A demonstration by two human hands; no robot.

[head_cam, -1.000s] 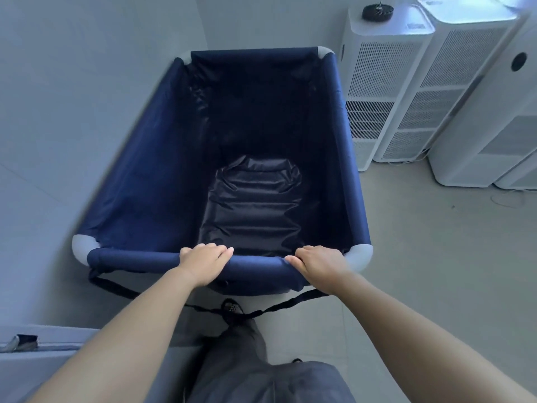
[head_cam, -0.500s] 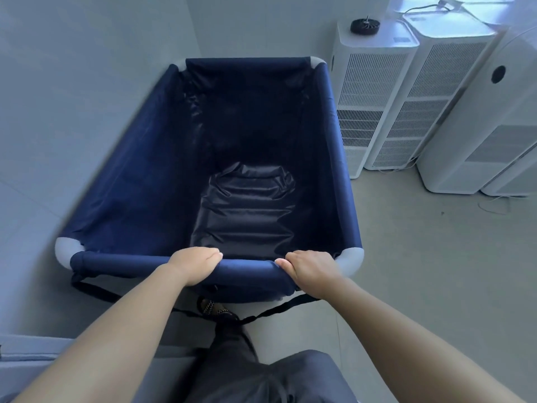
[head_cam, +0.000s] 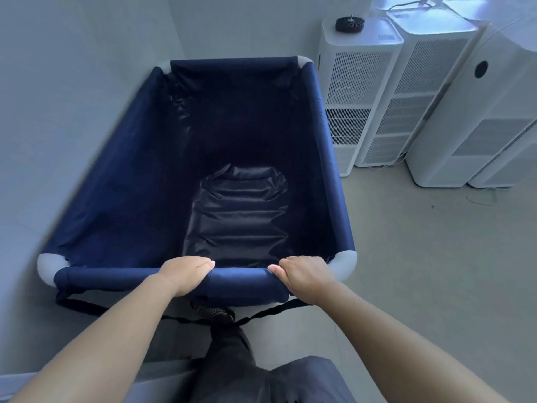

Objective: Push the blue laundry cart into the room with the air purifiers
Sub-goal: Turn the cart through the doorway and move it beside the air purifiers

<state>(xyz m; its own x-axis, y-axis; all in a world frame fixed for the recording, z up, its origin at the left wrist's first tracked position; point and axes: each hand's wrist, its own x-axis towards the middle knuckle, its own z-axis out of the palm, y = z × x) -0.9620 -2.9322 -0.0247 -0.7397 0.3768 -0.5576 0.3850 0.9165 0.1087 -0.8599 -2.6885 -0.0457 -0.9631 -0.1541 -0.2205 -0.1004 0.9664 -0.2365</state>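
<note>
Fingers (head_cam: 203,263) of the left hand (head_cam: 186,274) and of the right hand (head_cam: 308,279) curl over the padded near rail (head_cam: 116,279) of the blue laundry cart (head_cam: 122,184), gripping it, left hand about mid-rail, right hand near the right grey corner cap (head_cam: 345,261). Cart stands empty in the room corner: left side close along the wall (head_cam: 72,112) (contact cannot be told), far right corner just beside the nearest of the white air purifiers (head_cam: 357,94). Judgement: light load, fabric walls soft and slack, so only the tube rail gives a stiff hold; the off-centre grip may swing the far end leftward into the wall.
</note>
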